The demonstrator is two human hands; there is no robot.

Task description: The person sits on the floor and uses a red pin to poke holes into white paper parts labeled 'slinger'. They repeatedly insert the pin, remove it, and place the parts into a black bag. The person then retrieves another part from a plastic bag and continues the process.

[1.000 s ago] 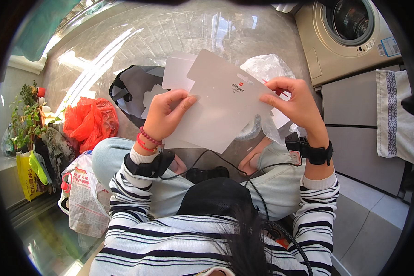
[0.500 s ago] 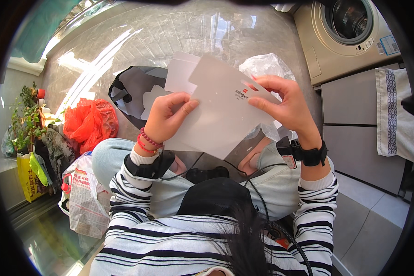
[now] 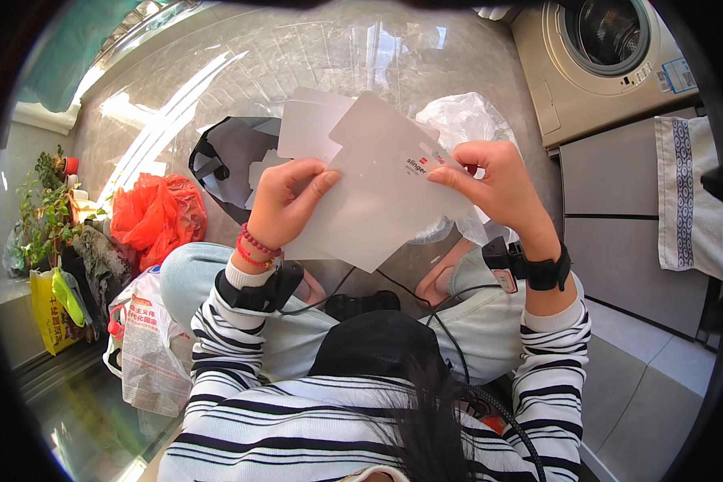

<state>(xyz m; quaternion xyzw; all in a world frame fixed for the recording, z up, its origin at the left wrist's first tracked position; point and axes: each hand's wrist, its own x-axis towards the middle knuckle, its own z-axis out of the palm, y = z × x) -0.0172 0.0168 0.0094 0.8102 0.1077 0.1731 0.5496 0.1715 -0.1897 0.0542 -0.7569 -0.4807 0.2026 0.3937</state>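
Between my hands is a flat, pale grey cardboard sheet (image 3: 377,193) with tabbed edges and a small red and dark print on its right part. My left hand (image 3: 292,201) pinches its left edge between thumb and fingers. On the opposite edge, beside the print, my right hand (image 3: 486,181) has its thumb and bent fingers closed on the sheet. Behind it another pale cardboard piece (image 3: 309,124) sticks out at the upper left; what supports that piece is hidden. A dark bag (image 3: 217,161) with a grey inside stands open just beyond my left hand.
A clear plastic bag (image 3: 470,116) lies beyond my right hand. To the left are a red plastic bag (image 3: 159,215), a white printed bag (image 3: 154,341) and potted plants (image 3: 46,201). A washing machine (image 3: 570,104) stands at the far right. Cables (image 3: 450,337) cross my lap.
The sheet has shifted slightly up and turned a little. My right hand's fingers have curled in closer at the edge. The pale piece behind has slid slightly left.
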